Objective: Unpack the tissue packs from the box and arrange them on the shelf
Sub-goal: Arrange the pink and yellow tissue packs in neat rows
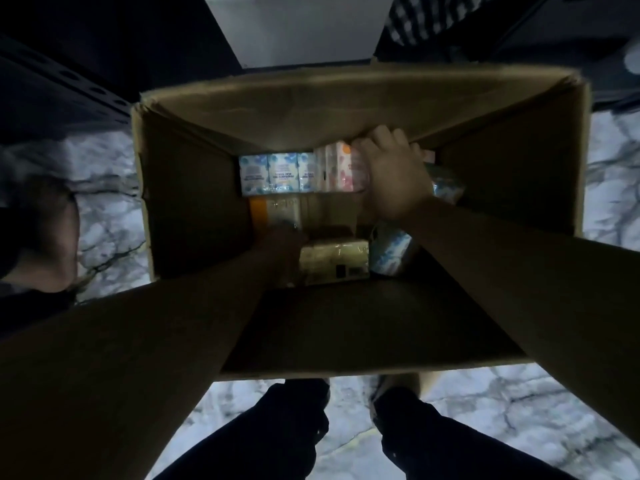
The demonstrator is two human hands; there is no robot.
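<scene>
tissue packs (pixel 304 206) lie at the bottom of an open brown cardboard box (pixel 194 202), seen from straight above in dim light. head view: along the far wall sits a blue-and-white pack (pixel 273 174), three small wrapped units side by side with printed text on the faces, glossy film catching light. just right of it, touching, a pink-and-white pack (pixel 341 169) with an orange patch at its top corner. nearer the camera, an orange-edged pack (pixel 275 211) in clear wrap lies below the blue one. closer still, a pale yellow pack (pixel 334 259) with a dark barcode label on its near side. right of that, a white pack with blue dots (pixel 391 252), tilted. another bluish pack (pixel 446 188) shows partly behind the right wrist.

right hand (pixel 391 178) reaches deep into the box, palm down, fingers spread a little and curled over the right edge of the pink-and-white pack at the far wall; thumb side presses its face. left hand (pixel 280 239) is in shadow and blurred, resting near the orange-edged pack and the yellow one; cannot tell whether its fingers are apart or closed on anything.

box stands on a white marbled floor (pixel 110 237). dark-trousered legs (pixel 284 434) below the near box wall. a white block (pixel 298 27) beyond the far flap. dark perforated shelf rail (pixel 65 84) at upper left.
</scene>
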